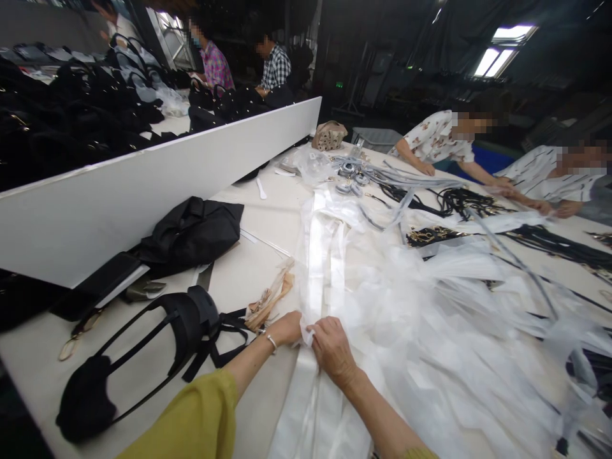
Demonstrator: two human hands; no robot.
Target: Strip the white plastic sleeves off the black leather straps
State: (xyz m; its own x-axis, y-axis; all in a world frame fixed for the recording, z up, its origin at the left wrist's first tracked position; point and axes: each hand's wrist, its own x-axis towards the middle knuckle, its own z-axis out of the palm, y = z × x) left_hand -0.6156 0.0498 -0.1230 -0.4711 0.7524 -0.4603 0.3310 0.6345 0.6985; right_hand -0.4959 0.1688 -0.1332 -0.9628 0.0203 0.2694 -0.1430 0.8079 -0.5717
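Observation:
A long, narrow see-through plastic bag [313,264] lies lengthwise on the table in front of me. My left hand [287,327], with a bracelet at the wrist, pinches the bag's left edge. Close beside it, my right hand [331,349] is closed on the same plastic, fingertips bent over it. More flat plastic sleeves [306,408] are spread under and below my hands. On the right spreads a large loose heap of thin plastic bags [430,325]. Tan strips [272,301] lie just past my left hand.
A black head-strap-like frame [184,325] and a black bag [191,236] lie left, before a white divider [191,162]. Dark straps [459,201] and grey coiled straps [351,171] lie beyond. Two people [440,137] work at the far right; others sit behind the divider.

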